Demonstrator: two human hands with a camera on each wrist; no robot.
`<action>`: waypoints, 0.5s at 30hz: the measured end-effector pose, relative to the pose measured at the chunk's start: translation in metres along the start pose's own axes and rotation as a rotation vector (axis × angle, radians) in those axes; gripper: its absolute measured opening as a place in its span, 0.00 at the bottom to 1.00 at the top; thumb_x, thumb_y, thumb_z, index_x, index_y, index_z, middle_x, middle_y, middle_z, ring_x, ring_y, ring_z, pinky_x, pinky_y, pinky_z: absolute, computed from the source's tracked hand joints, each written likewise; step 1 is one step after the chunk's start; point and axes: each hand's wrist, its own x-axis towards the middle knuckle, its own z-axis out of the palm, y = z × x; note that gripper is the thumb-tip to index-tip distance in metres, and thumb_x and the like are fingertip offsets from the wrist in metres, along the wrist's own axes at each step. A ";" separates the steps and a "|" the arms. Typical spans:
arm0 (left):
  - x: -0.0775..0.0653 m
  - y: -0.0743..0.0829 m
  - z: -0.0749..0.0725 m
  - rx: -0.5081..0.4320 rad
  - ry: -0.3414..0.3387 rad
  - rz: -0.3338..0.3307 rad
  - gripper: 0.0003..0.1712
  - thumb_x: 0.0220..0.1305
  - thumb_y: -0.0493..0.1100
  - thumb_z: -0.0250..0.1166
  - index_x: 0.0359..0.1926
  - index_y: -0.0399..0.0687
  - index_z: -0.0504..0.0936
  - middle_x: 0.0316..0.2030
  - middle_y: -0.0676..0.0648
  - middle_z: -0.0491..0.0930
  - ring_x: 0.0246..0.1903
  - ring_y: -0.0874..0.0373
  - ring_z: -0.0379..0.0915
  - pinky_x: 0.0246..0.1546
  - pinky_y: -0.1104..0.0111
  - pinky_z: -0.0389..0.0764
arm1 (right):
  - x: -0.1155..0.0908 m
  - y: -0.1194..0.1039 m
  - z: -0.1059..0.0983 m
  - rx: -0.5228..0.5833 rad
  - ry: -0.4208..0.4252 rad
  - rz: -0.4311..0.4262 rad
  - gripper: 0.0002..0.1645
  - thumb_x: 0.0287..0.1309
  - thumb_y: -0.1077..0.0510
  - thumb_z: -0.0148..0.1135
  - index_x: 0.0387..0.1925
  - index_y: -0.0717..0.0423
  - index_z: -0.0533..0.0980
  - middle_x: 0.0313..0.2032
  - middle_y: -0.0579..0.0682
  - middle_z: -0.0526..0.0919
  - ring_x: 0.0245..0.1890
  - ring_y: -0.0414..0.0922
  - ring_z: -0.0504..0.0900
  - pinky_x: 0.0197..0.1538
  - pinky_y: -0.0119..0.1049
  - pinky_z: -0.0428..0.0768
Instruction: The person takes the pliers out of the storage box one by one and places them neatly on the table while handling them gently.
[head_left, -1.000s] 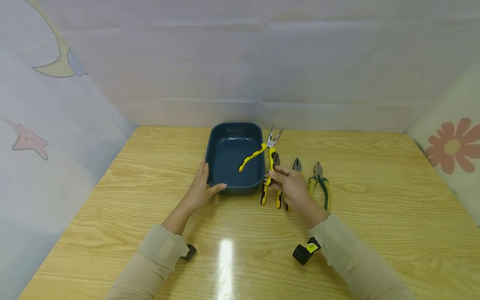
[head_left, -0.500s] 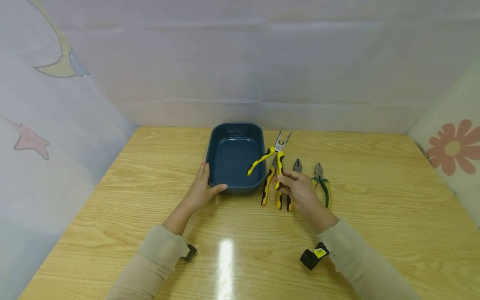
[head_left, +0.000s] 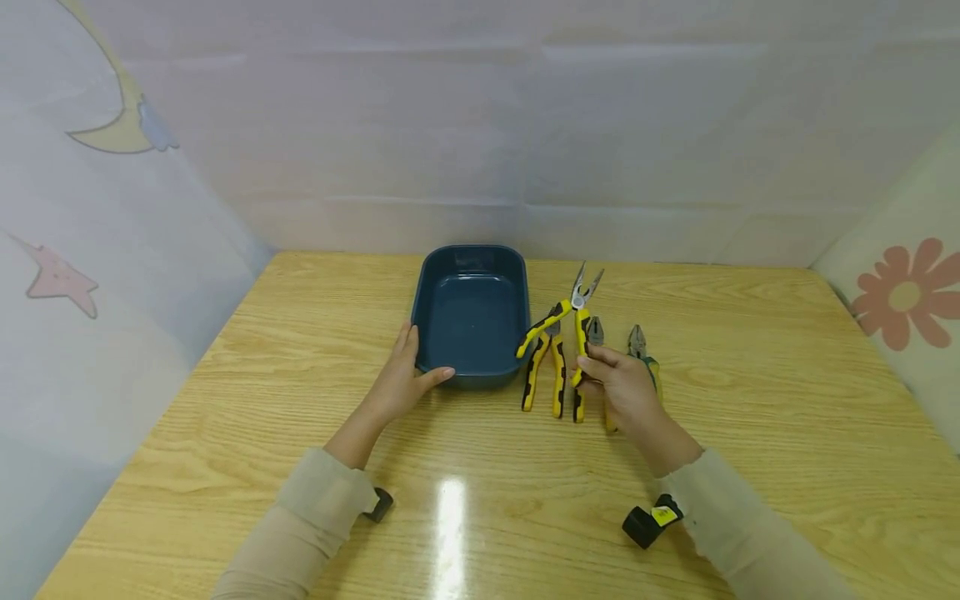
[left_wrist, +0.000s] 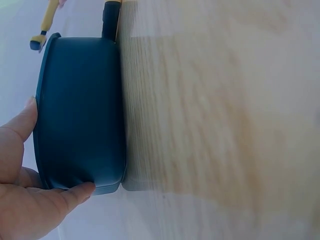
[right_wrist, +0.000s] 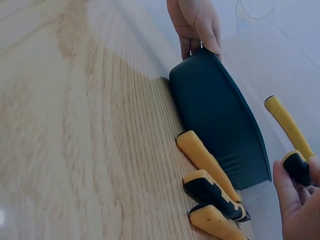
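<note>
My left hand (head_left: 397,383) grips the near left corner of a dark blue rectangular bin (head_left: 472,321), thumb at the front rim and fingers along the left side. The bin stands upright with a bare floor. In my right hand (head_left: 624,387) is a pair of needle-nose pliers (head_left: 582,325), pinched by one yellow-and-black handle. They are raised, jaws upward and spread, the other handle pointing left beside the bin's right rim. In the right wrist view, only the handles of these pliers (right_wrist: 287,122) show, near my thumb and fingertips.
Right of the bin lie yellow-and-black pliers (head_left: 558,379). Beside them are more pliers (head_left: 596,330), partly behind the held pair and right hand. Pliers with green-and-yellow handles (head_left: 637,342) lie farthest right, half hidden. The wooden table (head_left: 750,375) meets a pale cloth backdrop (head_left: 675,167).
My right hand has carried the needle-nose pliers rightward, from over the bin's right part to beyond its right rim. The left hand and the bin have stayed put.
</note>
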 end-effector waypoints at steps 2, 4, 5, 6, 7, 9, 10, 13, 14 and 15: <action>0.000 0.000 0.000 -0.003 -0.002 -0.003 0.55 0.51 0.62 0.55 0.64 0.37 0.33 0.64 0.42 0.26 0.63 0.49 0.28 0.59 0.55 0.45 | 0.000 0.001 -0.003 0.019 -0.008 -0.015 0.28 0.58 0.66 0.48 0.57 0.77 0.54 0.29 0.45 0.77 0.30 0.38 0.77 0.33 0.29 0.76; 0.000 0.000 0.000 -0.008 -0.005 -0.008 0.55 0.52 0.62 0.55 0.64 0.37 0.33 0.64 0.43 0.26 0.63 0.49 0.27 0.59 0.56 0.45 | -0.001 0.002 -0.006 0.015 -0.013 -0.032 0.27 0.58 0.66 0.48 0.55 0.79 0.55 0.27 0.44 0.78 0.29 0.38 0.77 0.33 0.30 0.76; 0.000 0.000 0.000 -0.010 -0.005 -0.008 0.55 0.52 0.61 0.55 0.64 0.37 0.33 0.64 0.43 0.26 0.63 0.49 0.27 0.59 0.56 0.45 | -0.001 0.003 -0.007 0.004 -0.019 -0.041 0.27 0.58 0.65 0.48 0.54 0.80 0.56 0.28 0.45 0.78 0.29 0.38 0.77 0.34 0.30 0.76; 0.000 0.000 0.000 -0.012 -0.005 -0.009 0.55 0.52 0.61 0.55 0.64 0.37 0.33 0.64 0.43 0.25 0.63 0.49 0.27 0.59 0.56 0.45 | -0.001 0.004 -0.009 -0.008 -0.022 -0.050 0.27 0.58 0.64 0.49 0.54 0.80 0.56 0.28 0.45 0.78 0.29 0.39 0.77 0.34 0.31 0.76; 0.000 0.000 0.000 -0.012 -0.005 -0.010 0.55 0.52 0.61 0.55 0.64 0.37 0.33 0.64 0.43 0.25 0.63 0.49 0.27 0.59 0.56 0.45 | 0.000 0.005 -0.012 -0.004 -0.026 -0.060 0.27 0.58 0.63 0.50 0.53 0.80 0.58 0.29 0.46 0.78 0.29 0.39 0.77 0.34 0.31 0.76; 0.000 0.001 0.000 -0.013 -0.003 -0.009 0.55 0.52 0.61 0.56 0.64 0.37 0.33 0.64 0.43 0.26 0.63 0.49 0.27 0.59 0.56 0.45 | 0.000 0.008 -0.015 -0.015 -0.025 -0.070 0.27 0.57 0.62 0.52 0.52 0.80 0.59 0.29 0.46 0.78 0.30 0.40 0.77 0.34 0.32 0.76; 0.000 0.001 0.000 -0.015 -0.002 -0.010 0.55 0.52 0.60 0.56 0.64 0.37 0.33 0.64 0.43 0.26 0.63 0.50 0.27 0.59 0.56 0.45 | 0.000 0.009 -0.017 -0.022 -0.024 -0.074 0.27 0.57 0.61 0.52 0.51 0.80 0.60 0.29 0.46 0.78 0.30 0.40 0.77 0.34 0.32 0.76; 0.000 0.001 -0.001 -0.007 -0.001 -0.002 0.55 0.52 0.61 0.55 0.64 0.36 0.33 0.64 0.43 0.26 0.63 0.49 0.27 0.59 0.55 0.45 | -0.001 0.011 -0.023 -0.006 -0.017 -0.072 0.26 0.56 0.62 0.52 0.50 0.80 0.61 0.29 0.46 0.77 0.29 0.39 0.77 0.33 0.30 0.76; 0.000 0.001 -0.001 -0.008 -0.001 -0.003 0.55 0.52 0.61 0.55 0.64 0.36 0.33 0.64 0.43 0.26 0.63 0.49 0.27 0.59 0.56 0.45 | -0.002 0.010 -0.024 -0.027 -0.009 -0.067 0.26 0.57 0.62 0.51 0.51 0.80 0.60 0.29 0.45 0.76 0.29 0.38 0.77 0.33 0.29 0.76; 0.000 0.001 -0.001 -0.007 -0.003 -0.001 0.55 0.52 0.62 0.55 0.64 0.36 0.33 0.64 0.43 0.26 0.63 0.49 0.27 0.59 0.56 0.45 | -0.003 0.010 -0.026 -0.022 -0.008 -0.062 0.27 0.57 0.63 0.51 0.51 0.81 0.58 0.29 0.45 0.76 0.29 0.37 0.76 0.32 0.29 0.76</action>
